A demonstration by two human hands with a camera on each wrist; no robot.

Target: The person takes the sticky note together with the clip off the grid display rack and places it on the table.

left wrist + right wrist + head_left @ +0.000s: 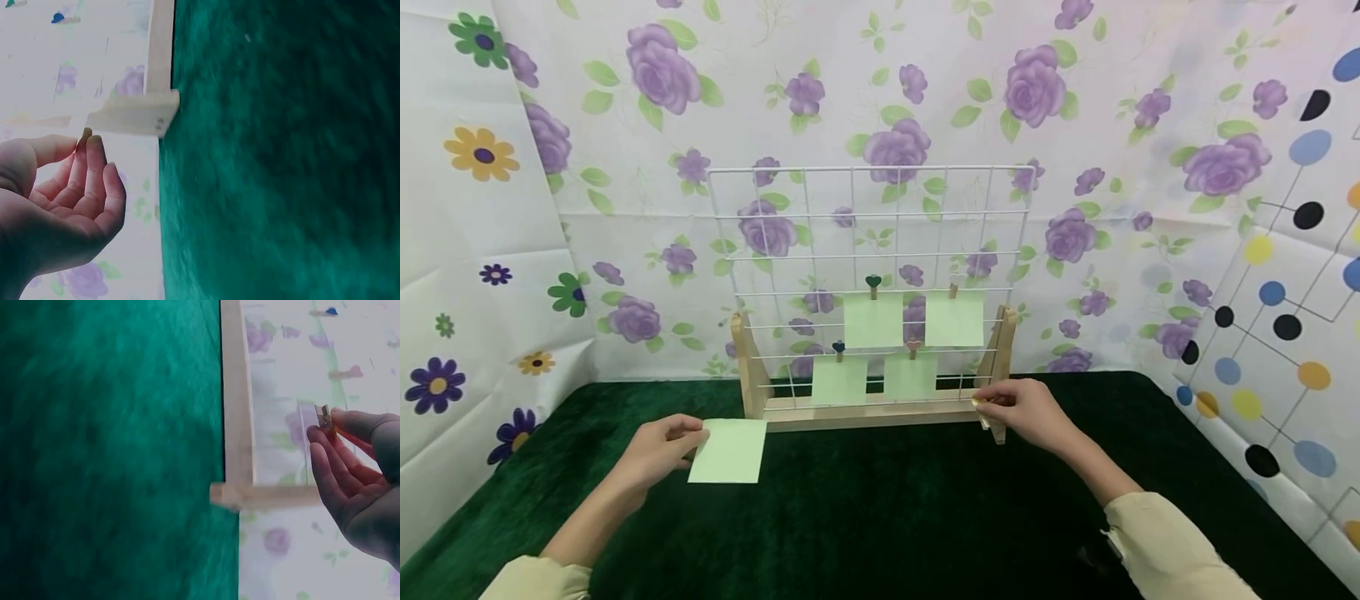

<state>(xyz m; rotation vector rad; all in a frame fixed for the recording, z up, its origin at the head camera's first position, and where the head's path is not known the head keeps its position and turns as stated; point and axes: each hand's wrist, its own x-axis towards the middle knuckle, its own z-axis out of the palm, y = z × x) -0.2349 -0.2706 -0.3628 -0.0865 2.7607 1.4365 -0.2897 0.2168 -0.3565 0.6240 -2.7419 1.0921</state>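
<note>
Remotely, my left hand (658,450) pinches a note (730,454) by its edge, likely keeping it flat, my right hand (1028,412) a clip (325,416).

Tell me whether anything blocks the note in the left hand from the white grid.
Nothing visible blocks the note from the upper rows of the grid; the wooden post stands at the grid's lower left edge.

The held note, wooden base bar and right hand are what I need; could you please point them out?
Held note (727,452): head view, middle of the sheet.
Wooden base bar (872,415): head view, middle of its front.
Right hand (1027,410): head view, back of the hand.
</note>
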